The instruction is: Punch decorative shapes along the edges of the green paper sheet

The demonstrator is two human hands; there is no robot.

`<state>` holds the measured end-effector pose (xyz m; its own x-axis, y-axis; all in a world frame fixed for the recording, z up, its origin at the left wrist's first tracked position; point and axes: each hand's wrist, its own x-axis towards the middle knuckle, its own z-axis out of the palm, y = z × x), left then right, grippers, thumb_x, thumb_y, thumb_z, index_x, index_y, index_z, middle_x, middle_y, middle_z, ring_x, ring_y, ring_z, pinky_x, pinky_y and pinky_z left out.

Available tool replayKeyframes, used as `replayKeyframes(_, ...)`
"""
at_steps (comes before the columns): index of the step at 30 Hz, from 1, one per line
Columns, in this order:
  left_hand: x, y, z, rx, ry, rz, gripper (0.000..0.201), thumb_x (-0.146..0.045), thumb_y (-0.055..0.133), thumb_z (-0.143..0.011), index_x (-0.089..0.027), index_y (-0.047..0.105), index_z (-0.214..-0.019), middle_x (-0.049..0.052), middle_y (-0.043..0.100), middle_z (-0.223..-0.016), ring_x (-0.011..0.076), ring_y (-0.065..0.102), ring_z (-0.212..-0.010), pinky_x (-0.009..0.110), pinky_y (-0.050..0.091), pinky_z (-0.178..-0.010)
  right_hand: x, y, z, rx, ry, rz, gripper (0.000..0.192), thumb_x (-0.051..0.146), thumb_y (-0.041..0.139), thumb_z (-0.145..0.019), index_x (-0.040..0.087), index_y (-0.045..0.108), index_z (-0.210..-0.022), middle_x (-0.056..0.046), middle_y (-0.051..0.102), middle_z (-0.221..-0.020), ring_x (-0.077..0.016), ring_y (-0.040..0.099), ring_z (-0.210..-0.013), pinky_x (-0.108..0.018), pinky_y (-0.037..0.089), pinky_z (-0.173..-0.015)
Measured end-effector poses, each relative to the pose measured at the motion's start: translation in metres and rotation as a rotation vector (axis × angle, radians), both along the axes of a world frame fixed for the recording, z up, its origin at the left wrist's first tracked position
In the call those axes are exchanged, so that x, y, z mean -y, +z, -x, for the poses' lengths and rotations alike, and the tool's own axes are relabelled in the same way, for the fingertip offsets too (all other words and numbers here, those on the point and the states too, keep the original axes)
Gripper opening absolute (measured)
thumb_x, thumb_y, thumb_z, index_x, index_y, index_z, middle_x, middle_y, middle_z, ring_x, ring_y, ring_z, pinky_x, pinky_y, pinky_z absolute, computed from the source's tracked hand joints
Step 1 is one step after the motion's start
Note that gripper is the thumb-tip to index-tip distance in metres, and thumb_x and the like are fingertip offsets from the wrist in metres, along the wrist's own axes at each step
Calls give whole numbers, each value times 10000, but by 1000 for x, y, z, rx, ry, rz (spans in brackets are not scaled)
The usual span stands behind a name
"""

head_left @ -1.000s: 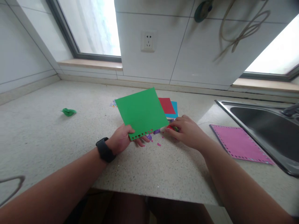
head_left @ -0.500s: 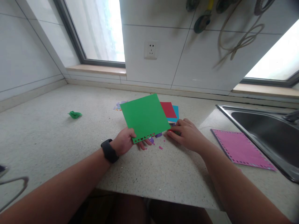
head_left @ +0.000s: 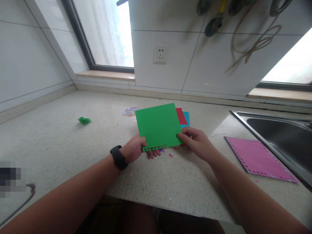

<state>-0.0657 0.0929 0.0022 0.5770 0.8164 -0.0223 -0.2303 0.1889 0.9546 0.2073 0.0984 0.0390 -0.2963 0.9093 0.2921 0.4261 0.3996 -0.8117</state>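
A green sheet of paper is held up over the counter, with a row of small punched shapes along part of its lower edge. My left hand grips its lower left corner, thumb on top and fingers beneath. At the lower right corner, my right hand pinches the sheet with the thumb in front. Behind the sheet, a red sheet and a blue sheet stick out on the right. Purple and pink bits show below the green sheet; what else lies under it is hidden.
A pink sheet with punched edges lies to the right beside the steel sink. Crumpled green paper rests at the left. Colourful confetti is scattered behind the green sheet. A wall socket is above the counter.
My right hand has come up from the counter beside the sheet and now holds its right corner. The green sheet has turned slightly more level. The camera view has shifted a little.
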Motion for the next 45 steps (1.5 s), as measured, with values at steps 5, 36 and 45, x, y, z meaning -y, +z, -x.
replayKeyframes(5, 1, 5, -3, -15, 56, 2, 316, -217, 514, -725, -42, 697, -914, 205, 753, -791, 230, 694, -573, 293, 497, -455, 0, -6, -3, -102, -16, 111, 341, 523, 668, -911, 194, 660, -820, 16, 560, -620, -118, 476, -506, -275, 377, -487)
replayKeyframes(36, 3, 12, -6, 50, 200, -35, 284, -382, 632, -881, -102, 662, -921, 113, 730, -788, 146, 651, -560, 216, 473, -410, -10, -3, -15, -222, -133, -74, 242, 442, 717, -881, 202, 726, -852, -24, 653, -742, -155, 558, -647, -280, 466, -567)
replayKeyframes(45, 4, 8, -8, 11, 207, -56, 430, -546, 591, -913, -119, 613, -870, 123, 743, -745, 142, 629, -510, 211, 458, -383, -8, -2, -12, -209, -88, -83, 217, 411, 711, -897, 203, 722, -835, -16, 670, -743, -152, 576, -671, -290, 460, -624)
